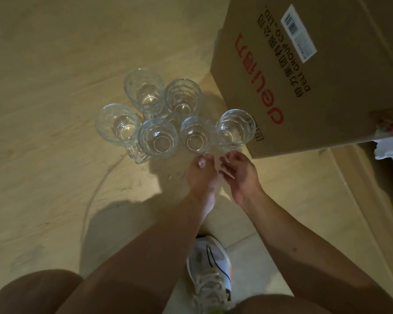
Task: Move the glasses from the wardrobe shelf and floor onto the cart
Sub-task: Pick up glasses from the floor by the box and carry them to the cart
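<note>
Wood floor [43, 109], six glasses [158, 138] just beyond both hands [201, 172], fingers curled, grip unclear.

Dim, warm yellowish illumination is seen throughout. Dark shadows of the person are cast on the floor [55, 109] below and left of the glasses [175, 116], and a shadow is thrown between the glasses and the cardboard box [315, 75]. Small bright highlights are carried on the glass rims. Soft focus and grain are evident; straight edges right of the glasses are bowed by wide-angle distortion.
</note>
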`<move>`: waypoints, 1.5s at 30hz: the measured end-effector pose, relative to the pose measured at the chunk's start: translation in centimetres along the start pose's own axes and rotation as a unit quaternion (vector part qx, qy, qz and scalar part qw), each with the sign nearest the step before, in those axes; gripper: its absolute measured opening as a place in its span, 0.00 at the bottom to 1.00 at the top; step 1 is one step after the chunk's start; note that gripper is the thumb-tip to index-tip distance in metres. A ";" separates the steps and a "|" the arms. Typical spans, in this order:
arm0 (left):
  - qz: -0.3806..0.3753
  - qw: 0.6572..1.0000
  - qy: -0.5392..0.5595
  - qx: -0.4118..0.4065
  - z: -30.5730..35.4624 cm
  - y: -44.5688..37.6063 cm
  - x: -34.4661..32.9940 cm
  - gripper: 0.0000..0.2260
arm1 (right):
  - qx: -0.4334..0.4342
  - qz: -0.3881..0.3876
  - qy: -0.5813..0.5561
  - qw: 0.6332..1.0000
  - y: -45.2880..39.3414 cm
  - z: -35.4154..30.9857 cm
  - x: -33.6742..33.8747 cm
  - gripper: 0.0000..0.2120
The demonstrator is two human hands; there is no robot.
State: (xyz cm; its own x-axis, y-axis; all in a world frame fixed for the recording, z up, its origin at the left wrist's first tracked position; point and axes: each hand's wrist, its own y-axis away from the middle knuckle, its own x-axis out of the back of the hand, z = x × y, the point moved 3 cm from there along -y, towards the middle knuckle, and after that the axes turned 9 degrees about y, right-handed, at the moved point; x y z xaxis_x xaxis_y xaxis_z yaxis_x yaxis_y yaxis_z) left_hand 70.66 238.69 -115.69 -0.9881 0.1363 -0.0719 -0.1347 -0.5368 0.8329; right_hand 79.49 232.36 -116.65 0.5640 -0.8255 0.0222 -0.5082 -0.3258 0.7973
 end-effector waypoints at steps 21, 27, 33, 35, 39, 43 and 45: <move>-0.008 1.000 -0.009 0.006 33.2 40.1 5.5 0.07 | -0.032 -0.039 0.000 0.999 43.4 -27.4 -2.3 0.09; 0.011 0.996 0.000 -0.085 48.5 52.9 7.4 0.11 | 0.059 -0.115 0.024 0.991 55.9 -39.8 -8.9 0.11; 0.008 0.975 0.077 -0.206 60.4 64.0 11.5 0.07 | 0.182 -0.203 0.106 0.956 65.7 -49.9 -15.7 0.13; 0.009 0.970 0.093 -0.225 63.3 66.7 12.8 0.08 | 0.212 -0.227 0.127 0.942 67.8 -52.3 -17.6 0.13; 0.053 0.948 0.134 -0.283 67.8 72.3 16.4 0.09 | 0.253 -0.304 0.153 0.906 71.9 -56.5 -21.8 0.17; 0.097 0.915 0.197 -0.338 69.7 77.7 19.7 0.08 | 0.278 -0.375 0.195 0.863 76.1 -58.9 -25.4 0.18; 0.112 0.899 0.234 -0.353 69.5 80.1 21.0 0.08 | 0.274 -0.405 0.208 0.847 78.2 -59.2 -26.6 0.17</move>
State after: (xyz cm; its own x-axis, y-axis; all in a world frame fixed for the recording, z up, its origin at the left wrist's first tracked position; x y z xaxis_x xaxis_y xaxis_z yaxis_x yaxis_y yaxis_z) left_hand 44.31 256.44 -12.32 -0.8973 -0.3179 -0.3063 0.2209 -0.9241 0.3119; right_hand 63.25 256.14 -19.15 0.9947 -0.0316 -0.0977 -0.0056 -0.9667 0.2557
